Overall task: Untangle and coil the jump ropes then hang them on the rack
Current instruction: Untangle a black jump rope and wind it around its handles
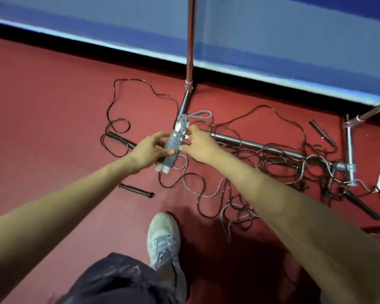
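Light even, fairly bright | dark shadow on floor (228, 260) | glare on rack (250, 144) | soft, perhaps motion blur | edges bowed

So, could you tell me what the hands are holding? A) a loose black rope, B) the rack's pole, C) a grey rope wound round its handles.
C: the left hand and right hand both grip the grey rope, coiled tightly round its white handles.
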